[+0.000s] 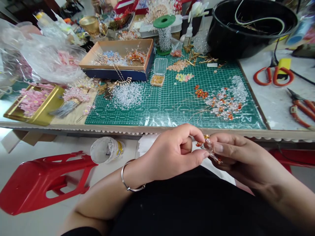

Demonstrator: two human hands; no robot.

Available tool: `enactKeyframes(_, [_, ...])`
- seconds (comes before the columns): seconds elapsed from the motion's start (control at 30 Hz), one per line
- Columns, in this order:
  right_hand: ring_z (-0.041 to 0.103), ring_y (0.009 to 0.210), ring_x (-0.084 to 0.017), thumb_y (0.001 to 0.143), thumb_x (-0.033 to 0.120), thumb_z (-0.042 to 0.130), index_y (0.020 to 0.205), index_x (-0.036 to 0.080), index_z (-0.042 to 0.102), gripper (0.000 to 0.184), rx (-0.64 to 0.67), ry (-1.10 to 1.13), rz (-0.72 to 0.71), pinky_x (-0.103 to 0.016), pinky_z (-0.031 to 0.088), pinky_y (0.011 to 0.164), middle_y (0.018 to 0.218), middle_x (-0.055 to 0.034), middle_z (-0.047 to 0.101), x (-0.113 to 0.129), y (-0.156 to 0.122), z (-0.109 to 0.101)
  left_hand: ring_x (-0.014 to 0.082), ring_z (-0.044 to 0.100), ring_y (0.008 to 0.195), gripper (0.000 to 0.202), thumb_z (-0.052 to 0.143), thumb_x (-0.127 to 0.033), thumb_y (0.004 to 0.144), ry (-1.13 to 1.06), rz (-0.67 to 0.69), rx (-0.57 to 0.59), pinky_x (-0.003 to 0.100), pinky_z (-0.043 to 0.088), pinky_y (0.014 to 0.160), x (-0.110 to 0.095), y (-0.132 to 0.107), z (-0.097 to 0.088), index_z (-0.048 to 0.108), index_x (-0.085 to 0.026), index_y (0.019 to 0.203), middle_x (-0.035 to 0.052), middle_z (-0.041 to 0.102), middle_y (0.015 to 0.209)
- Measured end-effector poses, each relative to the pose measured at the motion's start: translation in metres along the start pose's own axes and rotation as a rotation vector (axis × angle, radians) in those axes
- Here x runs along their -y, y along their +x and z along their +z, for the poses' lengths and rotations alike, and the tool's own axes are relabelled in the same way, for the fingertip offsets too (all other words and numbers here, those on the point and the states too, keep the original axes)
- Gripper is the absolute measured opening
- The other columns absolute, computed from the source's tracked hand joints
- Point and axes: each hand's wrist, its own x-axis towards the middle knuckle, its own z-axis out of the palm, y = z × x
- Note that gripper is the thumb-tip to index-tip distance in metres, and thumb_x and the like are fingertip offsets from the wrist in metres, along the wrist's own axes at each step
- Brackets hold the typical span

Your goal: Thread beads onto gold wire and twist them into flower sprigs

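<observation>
Left hand [172, 152] and right hand [236, 160] close together, fingers curled. Both pinch orange-and-clear bead sprig [210, 150] between them, just below table edge [157, 129]. Silver bangle [130, 177] on left wrist. Red stool [41, 183] low at left, clear plastic cup [107, 150] near it. On table, green cutting mat [187, 114], heap of clear beads [127, 95], orange-and-clear bead bits [221, 105]. Farther: cardboard tray of beads [118, 54], red-handled scissors [273, 75], big black bowl [251, 26].
</observation>
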Motion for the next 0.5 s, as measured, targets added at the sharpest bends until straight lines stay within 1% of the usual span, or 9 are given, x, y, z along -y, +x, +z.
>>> enactKeyframes(0.07, [0.025, 0.048, -0.006, 0.077, 0.048, 0.085, 0.075, 0.022, 0.077, 0.027, -0.014, -0.025, -0.017, -0.019, 0.021, 0.044, 0.053, 0.0068, 0.04, -0.002, -0.002, -0.001, 0.0051, 0.033, 0.049, 0.015, 0.069, -0.027, 0.088, 0.042, 0.016, -0.027, 0.021, 0.032, 0.051, -0.001, 0.0, 0.0, 0.057, -0.018, 0.092, -0.0121, 0.034, 0.055])
enactKeyframes(0.13, [0.037, 0.053, -0.007, 0.077, 0.046, 0.085, 0.081, 0.025, 0.078, 0.023, -0.033, -0.065, -0.046, -0.018, 0.03, 0.048, 0.061, 0.0037, 0.054, -0.003, -0.004, -0.002, 0.0051, 0.032, 0.049, 0.015, 0.069, -0.028, 0.089, 0.076, 0.023, -0.04, 0.021, 0.032, 0.051, -0.001, -0.001, 0.001, 0.057, -0.019, 0.089, -0.012, 0.034, 0.054])
enactKeyframes(0.17, [0.044, 0.058, -0.008, 0.078, 0.045, 0.085, 0.082, 0.026, 0.079, 0.02, -0.035, -0.1, -0.066, -0.017, 0.035, 0.052, 0.066, 0.0024, 0.061, -0.003, -0.005, -0.002, 0.0049, 0.032, 0.049, 0.015, 0.069, -0.027, 0.089, 0.095, 0.029, -0.042, 0.021, 0.032, 0.051, -0.002, -0.001, 0.001, 0.057, -0.019, 0.088, -0.0121, 0.034, 0.055])
enactKeyframes(0.23, [0.056, 0.069, -0.012, 0.081, 0.044, 0.083, 0.084, 0.029, 0.079, 0.016, -0.027, -0.199, -0.11, -0.018, 0.045, 0.063, 0.075, 0.0012, 0.069, -0.001, -0.008, -0.002, 0.0043, 0.033, 0.049, 0.013, 0.068, -0.024, 0.089, 0.141, 0.039, -0.047, 0.02, 0.032, 0.052, -0.003, -0.003, 0.002, 0.057, -0.019, 0.089, -0.0121, 0.035, 0.055])
enactKeyframes(0.3, [0.063, 0.079, -0.016, 0.081, 0.045, 0.082, 0.085, 0.031, 0.079, 0.016, -0.024, -0.314, -0.15, -0.021, 0.05, 0.072, 0.081, 0.0007, 0.073, 0.002, -0.01, 0.0, 0.0042, 0.034, 0.049, 0.01, 0.067, -0.022, 0.088, 0.187, 0.046, -0.054, 0.021, 0.032, 0.052, -0.004, -0.004, 0.003, 0.057, -0.019, 0.09, -0.0118, 0.036, 0.056])
enactKeyframes(0.4, [0.065, 0.081, -0.02, 0.077, 0.046, 0.085, 0.084, 0.031, 0.079, 0.018, -0.078, -0.418, -0.185, -0.025, 0.052, 0.072, 0.083, -0.0006, 0.074, 0.003, -0.012, 0.0, 0.0051, 0.036, 0.05, 0.009, 0.066, -0.023, 0.088, 0.224, 0.036, -0.066, 0.022, 0.033, 0.054, -0.007, -0.004, 0.003, 0.058, -0.019, 0.089, -0.0109, 0.038, 0.057])
enactKeyframes(0.5, [0.066, 0.084, -0.02, 0.08, 0.045, 0.083, 0.086, 0.031, 0.08, 0.015, -0.107, -0.365, -0.184, -0.026, 0.053, 0.075, 0.087, -0.0013, 0.076, 0.002, -0.012, -0.001, 0.0066, 0.037, 0.052, 0.012, 0.066, -0.025, 0.088, 0.167, 0.019, -0.052, 0.023, 0.036, 0.057, -0.009, -0.004, 0.002, 0.058, -0.02, 0.096, -0.0106, 0.038, 0.058])
